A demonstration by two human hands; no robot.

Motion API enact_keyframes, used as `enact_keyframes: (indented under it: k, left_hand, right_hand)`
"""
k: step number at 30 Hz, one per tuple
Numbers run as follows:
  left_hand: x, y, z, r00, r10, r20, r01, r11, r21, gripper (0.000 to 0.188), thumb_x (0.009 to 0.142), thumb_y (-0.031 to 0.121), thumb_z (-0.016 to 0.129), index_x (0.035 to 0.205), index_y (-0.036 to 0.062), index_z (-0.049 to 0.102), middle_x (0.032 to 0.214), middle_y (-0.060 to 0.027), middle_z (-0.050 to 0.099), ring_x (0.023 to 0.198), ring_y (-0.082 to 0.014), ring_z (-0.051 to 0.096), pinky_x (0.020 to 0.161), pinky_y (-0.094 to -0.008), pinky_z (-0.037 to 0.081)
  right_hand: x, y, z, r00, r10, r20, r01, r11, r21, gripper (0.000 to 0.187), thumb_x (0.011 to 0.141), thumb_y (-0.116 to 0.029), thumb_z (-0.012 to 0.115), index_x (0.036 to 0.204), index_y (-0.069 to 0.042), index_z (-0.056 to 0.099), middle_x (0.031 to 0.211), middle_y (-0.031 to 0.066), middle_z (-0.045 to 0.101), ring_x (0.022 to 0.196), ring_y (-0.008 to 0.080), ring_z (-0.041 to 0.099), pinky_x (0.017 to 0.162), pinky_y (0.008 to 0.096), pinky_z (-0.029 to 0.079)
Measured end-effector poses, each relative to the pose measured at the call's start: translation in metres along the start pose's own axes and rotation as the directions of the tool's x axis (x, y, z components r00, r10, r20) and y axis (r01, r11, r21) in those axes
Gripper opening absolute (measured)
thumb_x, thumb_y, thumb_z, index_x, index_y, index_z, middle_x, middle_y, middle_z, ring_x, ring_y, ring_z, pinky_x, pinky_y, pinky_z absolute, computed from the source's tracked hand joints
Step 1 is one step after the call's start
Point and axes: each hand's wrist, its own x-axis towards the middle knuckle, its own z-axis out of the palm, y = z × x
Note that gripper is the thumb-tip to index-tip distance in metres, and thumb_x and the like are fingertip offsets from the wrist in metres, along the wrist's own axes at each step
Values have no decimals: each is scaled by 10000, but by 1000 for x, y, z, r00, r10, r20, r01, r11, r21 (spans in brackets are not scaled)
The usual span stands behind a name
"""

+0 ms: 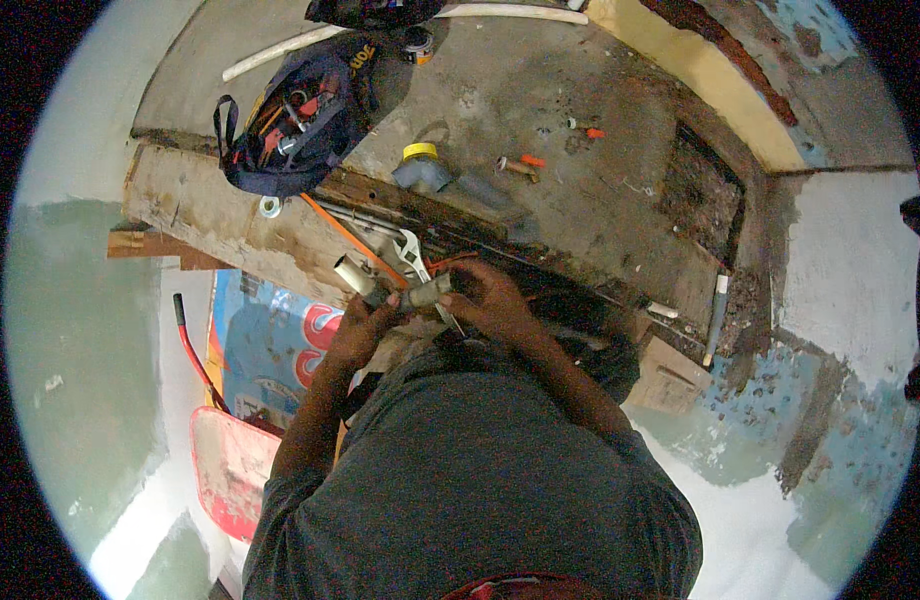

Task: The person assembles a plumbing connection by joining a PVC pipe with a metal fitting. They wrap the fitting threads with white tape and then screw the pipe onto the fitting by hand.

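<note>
In front of my body, both hands are closed around a pipe assembly. My left hand [358, 335] grips it near a short cream-white pipe piece [354, 275] that points up to the left. The fingers of my right hand [488, 298] are at the right end of a greyish pipe fitting [424, 293]. Just beyond the fitting lies a silver adjustable wrench [412, 252]. Beside the wrench runs a long, thin orange strip or handle [352, 240]. The exact joint between the pipe pieces is too small to make out.
A dark tool bag [300, 125] with tools stands far left, near a small can [417, 45]. A grey fitting with a yellow cap [420, 166] and valve-like pieces with orange handles [520, 168] lie on the concrete slab [590, 220]. A red wheelbarrow [230, 470] stands at left.
</note>
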Motion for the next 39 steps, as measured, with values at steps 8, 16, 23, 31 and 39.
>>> enact_keyframes:
  k: [8,16,23,31,39]
  left_hand:
    - [-29,4,36,983,-134,-125,98,960,-261,470,1025,405,697,1216,-14,605,1053,-114,696,960,-227,699,831,-376,621]
    - [-31,-52,5,897,224,-380,-153,966,207,231,1020,233,701,1134,37,653,1057,-76,699,944,-230,713,818,-406,632]
    - [-28,-60,-69,870,-65,-489,-89,954,-285,365,993,354,717,1193,61,632,1040,-104,685,966,-236,678,849,-415,551]
    - [-21,-29,-136,824,-48,-565,-180,923,-341,100,955,94,693,991,39,617,928,-83,736,837,-168,703,796,-344,574]
    - [-26,-37,-177,830,-168,-532,-250,740,-624,246,971,230,790,914,74,608,793,-44,674,731,-163,679,711,-348,575]
  right_hand:
    - [4,33,1,979,49,198,-52,999,13,420,973,-208,755,1348,-58,639,1162,110,740,989,180,718,889,352,586]
    - [41,-1,10,902,-321,290,388,896,-217,445,980,-311,744,1346,-73,658,1175,108,745,986,243,718,879,388,575]
    - [117,-101,13,948,-291,-126,248,928,-279,346,979,-316,741,1191,-42,735,1093,109,759,987,239,715,897,384,554]
    - [297,-198,107,782,-592,194,551,510,-661,200,948,-211,724,1066,-49,739,1102,162,745,1035,360,712,876,452,563]
    - [368,-170,167,926,-192,326,367,246,-897,450,861,-313,798,1214,-81,643,1107,173,730,1090,405,690,919,506,557]
